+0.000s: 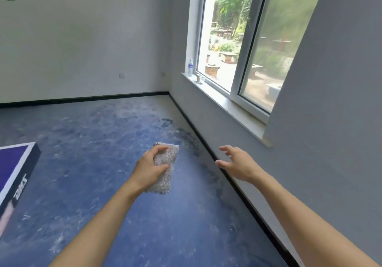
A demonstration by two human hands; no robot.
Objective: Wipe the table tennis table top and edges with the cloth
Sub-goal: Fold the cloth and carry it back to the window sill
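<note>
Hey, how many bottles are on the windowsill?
1. A clear water bottle stands upright at the far end of the windowsill. The sill's near end is hidden behind the wall, so more could be there.

Bare games room, table tennis table (14, 169) corner, blue sports floor (107, 134), window (244, 45)

Blue floor (99, 134) and a window (237, 39) ahead of me
A water bottle (190, 67) stands on the sill (219, 101), small cups (200, 79) just beside it.
</note>
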